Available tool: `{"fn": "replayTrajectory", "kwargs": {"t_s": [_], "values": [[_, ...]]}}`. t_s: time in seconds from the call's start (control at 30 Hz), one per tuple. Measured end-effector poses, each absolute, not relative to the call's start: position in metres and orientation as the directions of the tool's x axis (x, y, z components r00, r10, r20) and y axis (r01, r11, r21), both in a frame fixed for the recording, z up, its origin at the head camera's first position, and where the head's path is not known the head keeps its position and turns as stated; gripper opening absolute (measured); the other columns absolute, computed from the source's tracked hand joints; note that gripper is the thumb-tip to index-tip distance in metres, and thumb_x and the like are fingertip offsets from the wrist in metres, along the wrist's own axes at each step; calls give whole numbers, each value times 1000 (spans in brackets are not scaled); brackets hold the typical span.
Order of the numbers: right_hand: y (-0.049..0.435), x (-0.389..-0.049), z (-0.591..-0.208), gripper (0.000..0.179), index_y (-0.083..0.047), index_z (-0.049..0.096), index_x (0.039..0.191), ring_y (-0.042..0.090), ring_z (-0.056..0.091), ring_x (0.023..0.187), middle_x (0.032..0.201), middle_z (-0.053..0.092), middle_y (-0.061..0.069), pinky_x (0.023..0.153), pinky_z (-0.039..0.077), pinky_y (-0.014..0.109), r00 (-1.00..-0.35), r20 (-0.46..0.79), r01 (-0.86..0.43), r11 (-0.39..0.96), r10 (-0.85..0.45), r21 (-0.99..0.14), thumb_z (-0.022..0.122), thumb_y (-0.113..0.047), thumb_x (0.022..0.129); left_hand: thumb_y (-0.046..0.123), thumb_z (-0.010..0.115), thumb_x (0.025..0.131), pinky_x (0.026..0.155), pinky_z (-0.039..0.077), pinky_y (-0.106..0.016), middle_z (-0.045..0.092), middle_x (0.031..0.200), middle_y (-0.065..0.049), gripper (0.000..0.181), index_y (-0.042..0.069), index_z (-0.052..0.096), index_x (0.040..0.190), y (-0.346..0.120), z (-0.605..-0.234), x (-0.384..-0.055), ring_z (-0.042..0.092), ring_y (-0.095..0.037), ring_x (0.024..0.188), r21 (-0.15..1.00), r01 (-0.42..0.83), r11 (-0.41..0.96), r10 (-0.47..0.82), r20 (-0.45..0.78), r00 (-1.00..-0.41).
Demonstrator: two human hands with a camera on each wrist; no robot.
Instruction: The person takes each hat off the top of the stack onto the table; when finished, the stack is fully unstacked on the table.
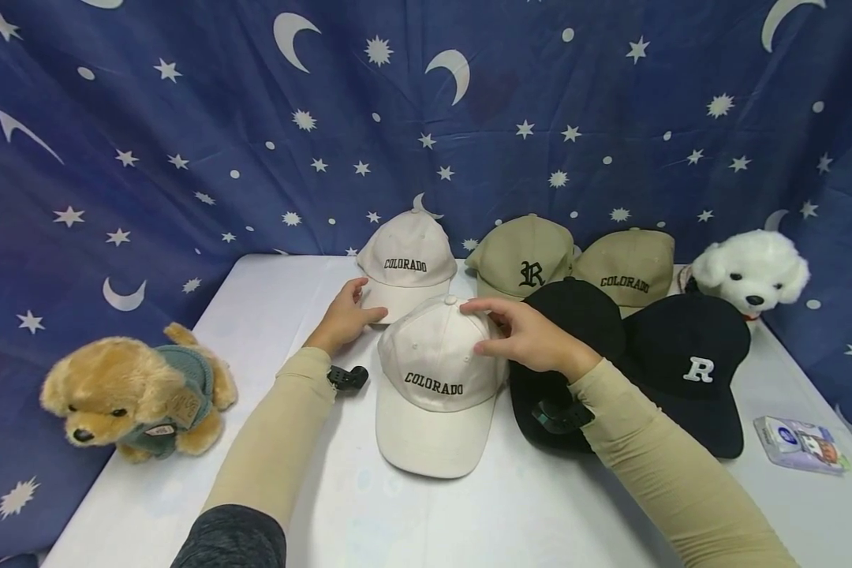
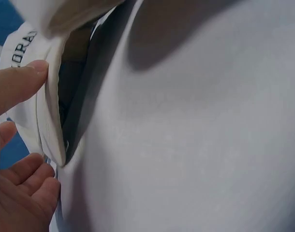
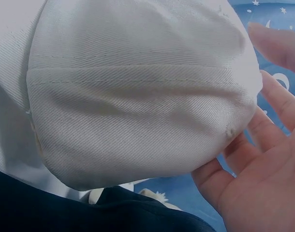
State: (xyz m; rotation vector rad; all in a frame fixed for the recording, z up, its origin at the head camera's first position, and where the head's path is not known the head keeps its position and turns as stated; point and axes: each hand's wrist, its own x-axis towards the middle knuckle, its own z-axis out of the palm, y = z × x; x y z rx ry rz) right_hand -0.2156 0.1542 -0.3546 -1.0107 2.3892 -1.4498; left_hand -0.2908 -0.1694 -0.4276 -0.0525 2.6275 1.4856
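Observation:
A white baseball cap lettered COLORADO (image 1: pixel 433 355) sits on the white table, its brim toward me. My right hand (image 1: pixel 528 335) is at the right of its crown, fingers reaching over near the top button. The right wrist view shows those loosely bent fingers (image 3: pixel 244 150) beside the crown. Behind stands a second white COLORADO cap (image 1: pixel 406 248), partly covered by the front one. My left hand (image 1: pixel 344 317) is at the left side of its brim. In the left wrist view the thumb (image 2: pixel 22 84) overlaps that brim, and the other fingers lie relaxed beside it.
Rightward are a tan cap with an R (image 1: pixel 528 256), a tan COLORADO cap (image 1: pixel 628 264), a plain black cap (image 1: pixel 582 315) and a black R cap (image 1: pixel 689 355). A white plush dog (image 1: pixel 752 272), a brown plush dog (image 1: pixel 135 394) and a purple packet (image 1: pixel 801 446) lie around.

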Motion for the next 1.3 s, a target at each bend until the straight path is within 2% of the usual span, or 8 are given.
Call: {"fn": "replayTrajectory", "kwargs": {"t_s": [0.17, 0.43, 0.73, 0.97, 1.3], "values": [[153, -215, -354, 53, 3, 58, 134, 22, 45, 77, 116, 58, 12, 70, 38, 27, -757, 189, -460, 304, -626, -834, 77, 0, 85, 25, 73, 91, 117, 26, -44, 27, 160, -16, 81, 11, 28, 157, -171, -427, -292, 29, -31, 145, 854, -90, 512, 42, -130, -991], [152, -215, -355, 53, 3, 58, 134, 23, 46, 78, 120, 58, 14, 71, 39, 27, -760, 181, -452, 306, -625, -838, 77, 1, 85, 22, 74, 90, 116, 27, -44, 29, 159, -17, 81, 9, 28, 156, -167, -428, -295, 31, -33, 144, 861, -67, 504, 80, -124, -989], [152, -216, -356, 53, 3, 58, 135, 22, 46, 77, 112, 57, 11, 71, 40, 27, -759, 174, -447, 308, -627, -840, 77, 0, 85, 21, 73, 91, 116, 28, -43, 29, 159, -17, 80, 9, 28, 156, -158, -426, -295, 32, -33, 144, 858, -36, 513, 114, -110, -987], [152, -218, -356, 53, 3, 58, 134, 21, 48, 82, 123, 59, 14, 74, 40, 27, -756, 183, -455, 304, -628, -837, 78, -1, 85, 22, 73, 91, 115, 28, -43, 31, 158, -17, 80, 9, 28, 156, -154, -426, -297, 33, -33, 144, 858, -25, 514, 126, -104, -987], [153, -217, -356, 53, 3, 58, 134, 21, 47, 78, 117, 60, 13, 72, 39, 27, -759, 178, -445, 300, -626, -844, 77, 0, 85, 24, 71, 92, 115, 30, -40, 39, 153, -18, 68, 8, 40, 151, -153, -427, -300, 38, -32, 141, 845, 1, 535, 131, -82, -988]]}}
